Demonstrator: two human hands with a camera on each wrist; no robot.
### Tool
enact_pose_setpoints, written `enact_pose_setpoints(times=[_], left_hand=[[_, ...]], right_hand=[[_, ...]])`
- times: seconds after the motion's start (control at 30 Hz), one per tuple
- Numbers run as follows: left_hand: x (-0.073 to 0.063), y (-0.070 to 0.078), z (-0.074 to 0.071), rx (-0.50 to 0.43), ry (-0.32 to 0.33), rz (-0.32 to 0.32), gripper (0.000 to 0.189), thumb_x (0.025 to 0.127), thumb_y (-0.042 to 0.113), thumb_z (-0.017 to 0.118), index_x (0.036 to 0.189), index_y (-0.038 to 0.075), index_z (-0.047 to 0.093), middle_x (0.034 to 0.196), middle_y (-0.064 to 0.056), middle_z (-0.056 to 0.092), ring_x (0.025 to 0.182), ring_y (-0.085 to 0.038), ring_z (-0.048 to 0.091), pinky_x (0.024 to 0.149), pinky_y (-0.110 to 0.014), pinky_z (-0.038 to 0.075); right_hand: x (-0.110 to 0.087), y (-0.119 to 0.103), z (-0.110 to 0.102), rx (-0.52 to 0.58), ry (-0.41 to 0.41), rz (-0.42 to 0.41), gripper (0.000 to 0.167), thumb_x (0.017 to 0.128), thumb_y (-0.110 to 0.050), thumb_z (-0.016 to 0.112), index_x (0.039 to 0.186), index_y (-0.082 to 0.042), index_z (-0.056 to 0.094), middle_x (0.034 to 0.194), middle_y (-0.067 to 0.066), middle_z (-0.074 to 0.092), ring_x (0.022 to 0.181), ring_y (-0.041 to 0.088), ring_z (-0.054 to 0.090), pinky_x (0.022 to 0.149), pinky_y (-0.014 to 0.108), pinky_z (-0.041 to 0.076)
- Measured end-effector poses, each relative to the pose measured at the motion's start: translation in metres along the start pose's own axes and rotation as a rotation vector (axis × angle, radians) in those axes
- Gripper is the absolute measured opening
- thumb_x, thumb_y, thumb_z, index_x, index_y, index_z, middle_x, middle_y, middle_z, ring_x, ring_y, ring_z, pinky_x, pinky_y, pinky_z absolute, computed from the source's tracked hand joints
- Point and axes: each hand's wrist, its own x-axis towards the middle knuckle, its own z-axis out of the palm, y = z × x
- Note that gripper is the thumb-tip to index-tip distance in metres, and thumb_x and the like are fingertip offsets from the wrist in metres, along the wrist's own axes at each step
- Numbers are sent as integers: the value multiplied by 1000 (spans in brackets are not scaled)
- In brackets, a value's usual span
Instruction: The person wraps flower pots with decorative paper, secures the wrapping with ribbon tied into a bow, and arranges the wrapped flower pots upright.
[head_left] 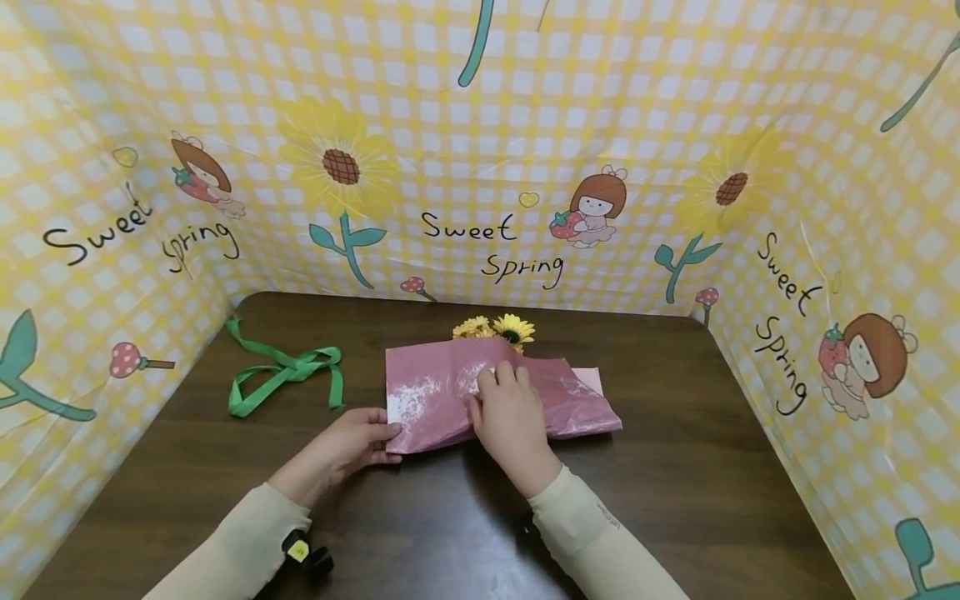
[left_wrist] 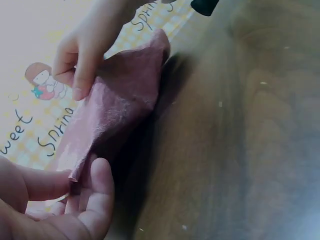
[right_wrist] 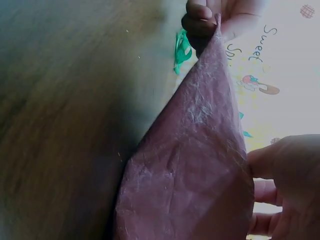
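Note:
A sheet of pink wrapping paper (head_left: pixel 435 392), with white worn-looking patches, lies folded over in the middle of the table. Yellow flowers (head_left: pixel 514 330) poke out behind its far edge; their stems are hidden. At the paper's left corner my left hand (head_left: pixel 348 446) pinches it between thumb and fingers, also plain in the left wrist view. My right hand (head_left: pixel 513 417) reaches over the middle of the sheet. In the right wrist view, the thumb and fingers of that hand (right_wrist: pixel 295 185) hold the paper's upper edge from both sides.
A loose green ribbon (head_left: pixel 288 367) lies tangled on the dark wooden table (head_left: pixel 652 500), left of the paper. A yellow checked cloth (head_left: pixel 450 167) with printed flowers and figures walls off the back and both sides.

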Motion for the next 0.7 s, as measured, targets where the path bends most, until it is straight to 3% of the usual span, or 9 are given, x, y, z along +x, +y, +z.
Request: enact_pose_setpoints(times=[0.23, 0.5, 0.7], left_hand=[[2, 12, 3, 90, -12, 20, 25, 103, 9, 59, 118, -11, 54, 99, -10, 63, 88, -19, 68, 84, -42, 61], [3, 8, 3, -161, -124, -85, 26, 108, 7, 46, 123, -14, 47, 105, -14, 73, 99, -27, 74, 93, -48, 58], [7, 0, 5, -219, -121, -90, 30, 109, 9, 44, 128, -15, 43, 103, -14, 74, 98, -29, 74, 91, -45, 59]], right_hand=[[-2, -3, 5, -20, 24, 13, 30, 88, -36, 77, 96, -12, 61, 95, 11, 54, 85, 29, 53, 59, 38, 50], [-2, -4, 5, -33, 34, 54, 31, 88, -36, 77, 95, -11, 58, 95, 12, 54, 84, 30, 53, 58, 38, 50], [-3, -3, 4, -26, 34, 69, 32, 88, -35, 77, 95, -10, 58, 95, 12, 54, 85, 31, 54, 58, 39, 50]])
